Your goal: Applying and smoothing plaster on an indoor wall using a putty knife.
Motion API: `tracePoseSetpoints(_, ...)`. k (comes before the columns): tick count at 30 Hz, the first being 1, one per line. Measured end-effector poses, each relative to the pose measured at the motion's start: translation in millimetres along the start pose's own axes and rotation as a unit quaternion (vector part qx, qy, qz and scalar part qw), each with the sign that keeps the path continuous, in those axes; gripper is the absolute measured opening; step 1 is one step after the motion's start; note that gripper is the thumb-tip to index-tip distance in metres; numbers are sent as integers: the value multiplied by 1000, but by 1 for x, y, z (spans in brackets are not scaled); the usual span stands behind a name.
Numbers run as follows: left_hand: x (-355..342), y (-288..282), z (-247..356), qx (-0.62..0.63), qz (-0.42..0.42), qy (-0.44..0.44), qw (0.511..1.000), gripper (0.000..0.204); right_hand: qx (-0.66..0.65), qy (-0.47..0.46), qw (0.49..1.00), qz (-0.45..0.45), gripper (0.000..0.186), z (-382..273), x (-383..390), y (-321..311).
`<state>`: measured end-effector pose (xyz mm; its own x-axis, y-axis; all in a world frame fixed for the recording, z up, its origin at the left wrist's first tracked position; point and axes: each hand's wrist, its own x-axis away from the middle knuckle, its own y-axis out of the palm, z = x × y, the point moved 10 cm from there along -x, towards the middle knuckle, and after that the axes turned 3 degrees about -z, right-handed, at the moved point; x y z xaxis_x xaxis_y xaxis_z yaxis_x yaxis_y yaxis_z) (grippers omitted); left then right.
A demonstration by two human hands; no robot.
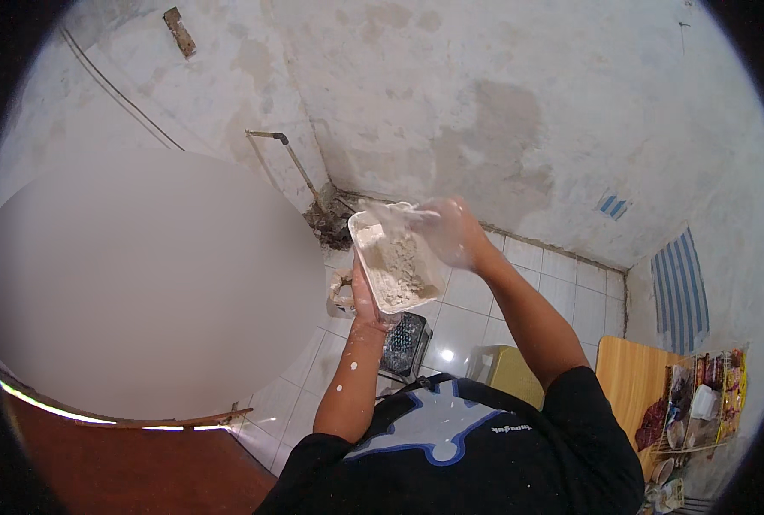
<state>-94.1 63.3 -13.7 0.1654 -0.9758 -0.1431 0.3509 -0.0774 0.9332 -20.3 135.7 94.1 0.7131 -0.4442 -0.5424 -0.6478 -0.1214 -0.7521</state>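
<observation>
My left hand [364, 296] grips a white rectangular plastic tub [355, 242] from its left side and below, tilting it. Inside lies an off-white, lumpy paste or powder [396, 273]. Over the tub's far right rim is my right hand [448, 230], smeared by motion, with what looks like a clear plastic glove. A pale blurred shape [383, 215] reaches from its fingers across the tub; I cannot make out whether it is a tool. White spots dot my left forearm.
A black crate-like thing [406, 343] stands on white floor tiles below the tub. Nearby are a yellowish box [517, 375], a wooden tabletop [635, 378] and a wire rack [708, 403] of packets. A pipe [298, 163] sticks out by the patched wall corner. Grey blur hides the left.
</observation>
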Motion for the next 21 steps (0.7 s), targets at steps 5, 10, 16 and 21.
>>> tracePoseSetpoints(5,-5,-15,-2,-1,48,15,999,57,-3,69,993,-93,24,6,-8,12)
tracePoseSetpoints(10,-11,-40,-3,32,65,25,997,58,11,-3,993,-120,22,11,26,44)
tracePoseSetpoints(16,-11,-47,5,43,45,55,997,58,-93,40,992,-74,22,-13,45,30)
tracePoseSetpoints(21,-15,-28,0,68,24,60,996,57,-140,48,989,-17,20,-8,28,-1)
